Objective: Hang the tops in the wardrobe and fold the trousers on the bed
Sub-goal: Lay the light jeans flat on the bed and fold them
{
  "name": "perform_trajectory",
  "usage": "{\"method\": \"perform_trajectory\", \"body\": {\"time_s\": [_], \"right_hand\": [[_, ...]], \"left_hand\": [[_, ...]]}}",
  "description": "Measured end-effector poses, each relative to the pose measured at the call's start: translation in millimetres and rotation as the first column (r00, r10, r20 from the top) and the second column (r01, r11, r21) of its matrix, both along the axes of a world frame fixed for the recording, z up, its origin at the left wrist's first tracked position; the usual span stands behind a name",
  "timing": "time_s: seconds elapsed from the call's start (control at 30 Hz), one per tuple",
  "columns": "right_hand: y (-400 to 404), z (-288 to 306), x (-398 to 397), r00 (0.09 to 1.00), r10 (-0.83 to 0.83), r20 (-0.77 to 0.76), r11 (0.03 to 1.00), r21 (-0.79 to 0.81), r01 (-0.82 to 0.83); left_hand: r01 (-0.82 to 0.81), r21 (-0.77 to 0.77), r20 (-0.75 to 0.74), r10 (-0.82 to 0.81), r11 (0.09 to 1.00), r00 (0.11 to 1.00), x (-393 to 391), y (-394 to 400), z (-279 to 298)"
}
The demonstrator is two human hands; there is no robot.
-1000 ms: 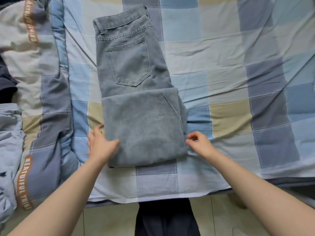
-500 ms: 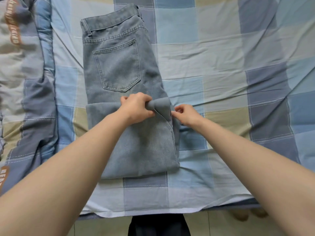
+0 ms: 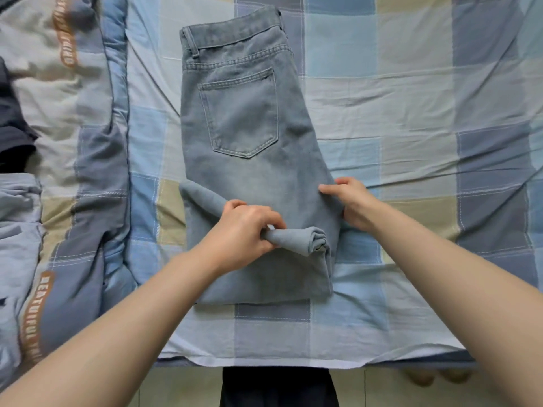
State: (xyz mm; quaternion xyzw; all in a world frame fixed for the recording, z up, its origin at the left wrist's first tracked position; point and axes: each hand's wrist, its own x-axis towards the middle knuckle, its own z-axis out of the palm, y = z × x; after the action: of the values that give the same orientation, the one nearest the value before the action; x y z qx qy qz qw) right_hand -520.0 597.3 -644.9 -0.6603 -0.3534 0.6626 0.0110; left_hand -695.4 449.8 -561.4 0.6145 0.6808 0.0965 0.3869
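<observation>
Trousers (image 3: 244, 113) first: the grey-blue denim pair lies flat on the bed (image 3: 411, 118), near its front edge and somewhat left of the middle, waistband toward the far edge and one back pocket facing up. I judge the fold about halfway. The legs are already doubled up over the seat, so the bundle is short, with its lower fold line close to the front edge of the bed.

My left hand (image 3: 244, 230) has its fingers and thumb curled round the hem end of the legs, which is bunched into a loose roll and lifted off the layer below. My right hand (image 3: 349, 201) rests at the right edge of the bundle, fingers fairly straight, and seems to press the cloth down; whether the thumb hooks under the edge I cannot tell.

What is left for this pair, as I read it: lay the bunched end flat again or tuck it in, square the edges, then bring the bundle over once more toward the waistband.

Along the left edge of the bed lies a rumpled quilt (image 3: 76, 160) with orange lettering, and on it a pale blue garment (image 3: 17, 218) and a dark one (image 3: 11, 118), neither folded nor hung. I cannot say which are tops. No wardrobe is in view, so the hanging part I cannot judge.
</observation>
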Motion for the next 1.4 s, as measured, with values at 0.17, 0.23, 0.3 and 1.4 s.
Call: {"method": "perform_trajectory", "body": {"time_s": [0.17,0.23,0.3,1.4], "right_hand": [[-5,12,-17,0.79,0.415,0.45,0.832,0.163,-0.53],[-14,25,-29,0.558,0.504,0.659,0.614,0.181,-0.768],[-22,33,-41,0.39,0.515,0.764,0.44,0.154,-0.885],[7,-21,6,-0.086,0.248,0.965,-0.841,0.17,-0.514]], "left_hand": [[0.041,0.054,-0.028,-0.04,0.998,0.999,1,-3,15],[0.042,0.097,-0.065,-0.035,0.994,0.997,2,-5,24],[0.037,0.119,-0.08,-0.028,0.992,0.996,2,-8,34],[0.667,0.174,-0.617,-0.448,0.725,0.647,-163,-45,-100]]}}
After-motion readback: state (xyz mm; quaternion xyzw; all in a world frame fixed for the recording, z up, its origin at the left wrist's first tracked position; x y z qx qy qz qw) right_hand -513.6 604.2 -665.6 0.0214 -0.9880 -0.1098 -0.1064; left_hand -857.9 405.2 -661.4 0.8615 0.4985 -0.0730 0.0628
